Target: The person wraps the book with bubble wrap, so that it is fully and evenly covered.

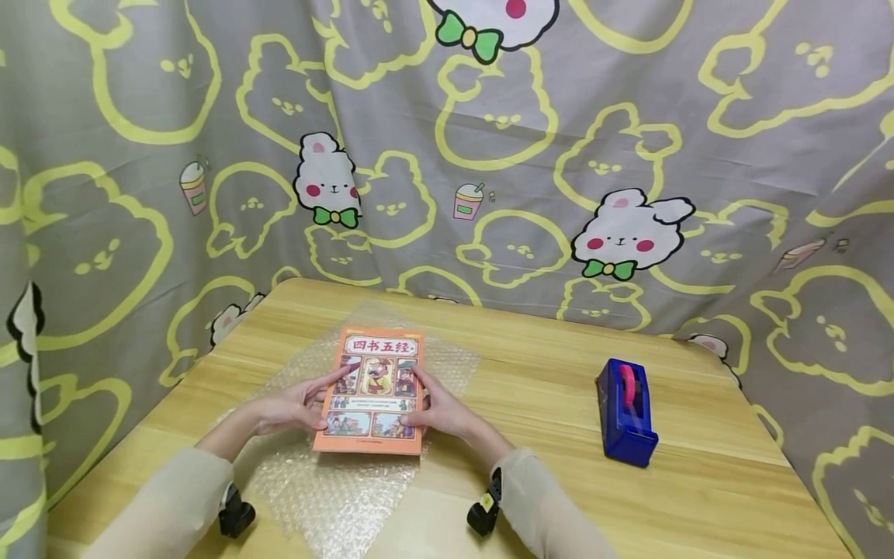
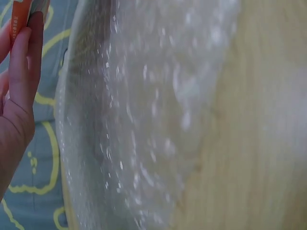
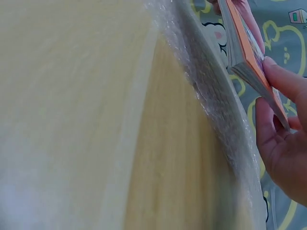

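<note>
A grey curtain (image 1: 398,241) with yellow animal outlines is hanging beyond the left and far edges of the wooden table (image 1: 545,442). On the left, a pale sleeve (image 1: 164,505) is reaching in, a small black camera (image 1: 236,514) sitting at its wrist. The left hand (image 1: 286,407) is pinching the left side of an orange book (image 1: 373,392), its thumb near the cover's lower left corner. A sheet of bubble wrap (image 1: 286,485) is lying askew on the left part of the table, one corner pointing toward the far edge. The book is staying clear of the sheet, held above it between both hands, illustrated cover up. The right hand (image 1: 443,407) is pinching the book's right side, thumb on the cover and fingers beneath. Farther right, toward the table's right edge, a blue tape dispenser (image 1: 626,427) is standing, carrying a pink roll (image 1: 627,384).
</note>
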Available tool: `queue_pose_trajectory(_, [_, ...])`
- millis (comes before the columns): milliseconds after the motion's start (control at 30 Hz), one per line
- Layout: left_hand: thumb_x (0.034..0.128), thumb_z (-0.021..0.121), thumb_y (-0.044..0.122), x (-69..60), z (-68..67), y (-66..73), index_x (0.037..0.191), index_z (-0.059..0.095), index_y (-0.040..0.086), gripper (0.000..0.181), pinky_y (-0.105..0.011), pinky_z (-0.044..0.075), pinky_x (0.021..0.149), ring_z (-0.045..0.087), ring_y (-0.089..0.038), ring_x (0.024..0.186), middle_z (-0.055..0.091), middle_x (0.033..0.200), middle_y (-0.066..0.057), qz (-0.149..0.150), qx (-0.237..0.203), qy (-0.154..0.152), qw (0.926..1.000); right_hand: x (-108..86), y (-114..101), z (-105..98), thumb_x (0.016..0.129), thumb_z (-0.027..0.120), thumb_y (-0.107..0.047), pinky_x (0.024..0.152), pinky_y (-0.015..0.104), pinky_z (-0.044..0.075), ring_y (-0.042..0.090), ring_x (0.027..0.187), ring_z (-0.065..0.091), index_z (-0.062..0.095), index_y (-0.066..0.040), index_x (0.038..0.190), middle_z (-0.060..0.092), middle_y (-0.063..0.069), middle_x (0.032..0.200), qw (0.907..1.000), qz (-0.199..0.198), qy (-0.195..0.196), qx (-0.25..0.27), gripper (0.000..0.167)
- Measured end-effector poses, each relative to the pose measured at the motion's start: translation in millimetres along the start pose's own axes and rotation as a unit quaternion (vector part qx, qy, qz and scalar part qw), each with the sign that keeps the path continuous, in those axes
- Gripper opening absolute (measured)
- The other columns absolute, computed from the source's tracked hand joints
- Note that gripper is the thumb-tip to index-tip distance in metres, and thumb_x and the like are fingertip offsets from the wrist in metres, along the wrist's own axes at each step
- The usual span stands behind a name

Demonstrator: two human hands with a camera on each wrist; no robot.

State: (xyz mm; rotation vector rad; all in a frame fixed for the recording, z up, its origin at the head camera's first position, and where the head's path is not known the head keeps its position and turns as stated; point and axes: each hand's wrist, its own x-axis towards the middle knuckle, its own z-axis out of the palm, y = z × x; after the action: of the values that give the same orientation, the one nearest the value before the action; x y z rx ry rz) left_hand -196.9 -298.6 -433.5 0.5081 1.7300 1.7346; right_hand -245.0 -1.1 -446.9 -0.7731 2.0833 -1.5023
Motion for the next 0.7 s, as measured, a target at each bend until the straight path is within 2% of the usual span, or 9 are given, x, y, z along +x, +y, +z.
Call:
queue_pose_trajectory(67, [0.0821, 0.058, -0.006, 0.2, -1.7, -0.7, 0.145, -0.011, 0.019, 0.097, -0.04, 0.048, 0.087, 0.056, -0.028, 0.108, 0.021, 0.139, -0.037, -0.001, 0.01, 0.0, 1.0, 2.6, 1.1, 0.2, 0.076, 0.073, -0.013, 0.069, 0.03, 0.051, 0.016, 0.075, 0.055, 0.012, -0.016, 0.148, 0.02, 0.022, 0.143, 0.9997, -0.002, 0.006, -0.022, 0.094])
queue_pose_trajectory(133, [0.082, 0.059, -0.006, 0.3, -3.4, -0.9, 0.145, -0.011, 0.019, 0.097, -0.039, 0.049, 0.086, 0.056, -0.027, 0.107, 0.016, 0.14, -0.038, -0.002, 0.016, 0.0, 0.9999, 5.6, 1.5, 0.7, 0.075, 0.074, -0.014, 0.082, 0.035, 0.049, 0.022, 0.087, 0.057, 0.013, -0.014, 0.147, 0.022, 0.023, 0.143, 0.9991, -0.002, 0.012, -0.041, 0.094])
queue_pose_trajectory(200, [0.0818, 0.059, -0.004, -0.4, -4.8, -0.4, 0.145, -0.011, 0.019, 0.097, -0.038, 0.049, 0.085, 0.057, -0.027, 0.106, 0.01, 0.141, -0.04, -0.007, 0.023, 0.001, 0.9997, 8.9, 2.0, 1.8, 0.074, 0.075, -0.015, 0.096, 0.04, 0.04, 0.028, 0.105, 0.052, 0.015, -0.012, 0.147, 0.022, 0.022, 0.144, 0.9979, -0.004, 0.018, -0.063, 0.094])
queue_pose_trajectory(300, [0.0821, 0.06, -0.002, -3.9, -8.2, -1.0, 0.145, -0.011, 0.017, 0.096, -0.035, 0.051, 0.08, 0.058, -0.026, 0.103, 0.024, 0.137, -0.037, -0.018, 0.045, 0.009, 0.9988, 13.3, 2.2, 5.8, 0.074, 0.076, -0.017, 0.107, 0.045, 0.024, 0.033, 0.124, 0.037, 0.016, -0.008, 0.146, 0.024, 0.021, 0.145, 0.9964, -0.009, 0.014, -0.084, 0.094])
queue_pose_trajectory(367, [0.0823, 0.06, -0.001, -7.0, -10.2, -2.2, 0.145, -0.011, 0.014, 0.096, -0.035, 0.052, 0.078, 0.059, -0.026, 0.1, 0.043, 0.128, -0.03, -0.028, 0.058, 0.01, 0.9979, 15.3, 2.2, 9.1, 0.073, 0.076, -0.02, 0.109, 0.045, 0.019, 0.032, 0.13, 0.031, 0.016, -0.007, 0.146, 0.027, 0.02, 0.145, 0.9948, -0.006, 0.007, -0.101, 0.095])
queue_pose_trajectory(433, [0.083, 0.06, -0.002, -9.1, -11.5, -3.7, 0.144, -0.01, 0.01, 0.094, -0.037, 0.053, 0.077, 0.06, -0.027, 0.099, 0.052, 0.121, -0.02, -0.034, 0.064, 0.008, 0.9973, 16.4, 2.4, 11.8, 0.073, 0.077, -0.022, 0.109, 0.045, 0.019, 0.032, 0.131, 0.03, 0.017, -0.005, 0.145, 0.03, 0.019, 0.144, 0.9931, -0.001, 0.002, -0.117, 0.095])
queue_pose_trajectory(533, [0.083, 0.06, -0.002, -9.6, -11.6, -5.5, 0.144, -0.008, 0.007, 0.091, -0.039, 0.052, 0.078, 0.06, -0.029, 0.098, 0.055, 0.117, -0.017, -0.041, 0.071, 0.012, 0.9965, 17.1, 2.9, 13.1, 0.073, 0.077, -0.024, 0.109, 0.044, 0.022, 0.031, 0.131, 0.031, 0.019, -0.003, 0.145, 0.033, 0.018, 0.143, 0.9909, 0.011, 0.0, -0.134, 0.095])
queue_pose_trajectory(700, [0.0787, 0.066, 0.002, -5.7, -7.7, -5.0, 0.145, 0.002, 0.004, 0.092, -0.03, 0.054, 0.069, 0.061, -0.025, 0.087, 0.056, 0.105, -0.018, -0.064, 0.116, 0.051, 0.9899, 18.5, 2.9, 10.0, 0.073, 0.076, -0.025, 0.108, 0.043, 0.024, 0.031, 0.131, 0.031, 0.02, -0.001, 0.144, 0.033, 0.018, 0.143, 0.9871, 0.022, 0.002, -0.158, 0.093])
